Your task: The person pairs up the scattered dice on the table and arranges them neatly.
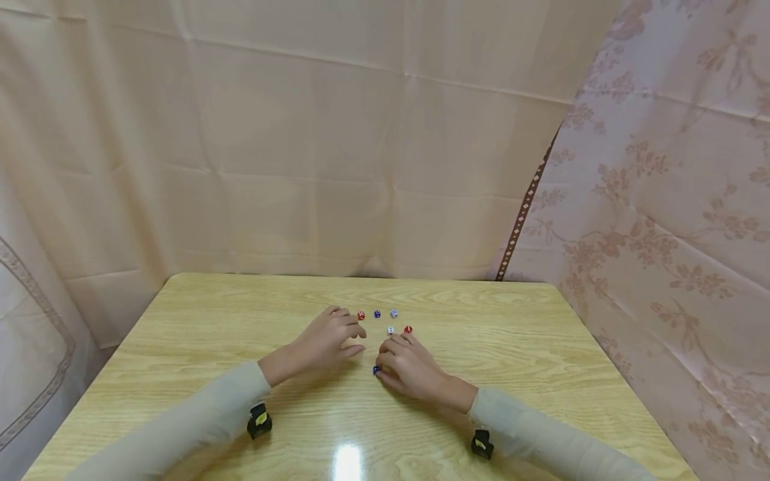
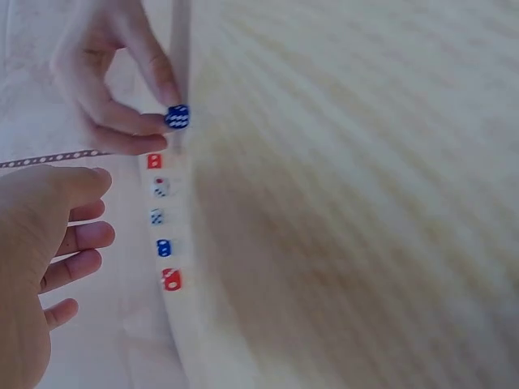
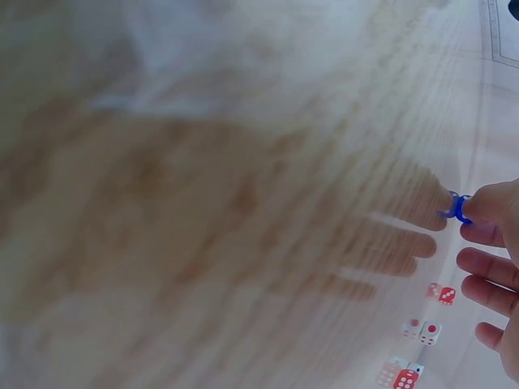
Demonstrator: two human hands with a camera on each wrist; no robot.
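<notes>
Between the thumb and a finger of my right hand point(image 1: 415, 369) is a blue die point(image 1: 375, 370), pinched near the middle of the table; its white dots show in the left wrist view point(image 2: 177, 117). My left hand point(image 1: 329, 337) is over the table, fingers loosely bent and thumb apart, with nothing in it. Just beyond its fingers lie a red die point(image 1: 361, 315), another blue die point(image 1: 377, 313) and a white die point(image 1: 394, 312) in a row. A second white die point(image 1: 390, 330) and a second red die point(image 1: 408, 329) sit just past the right hand's fingers.
The wooden table point(image 1: 240, 300) reaches back to a beige curtain point(image 1: 301, 167). On the right hangs a pink floral curtain point(image 1: 662, 200). Black wrist devices point(image 1: 259, 421) are strapped at both sleeves. Light glares on the table's front part.
</notes>
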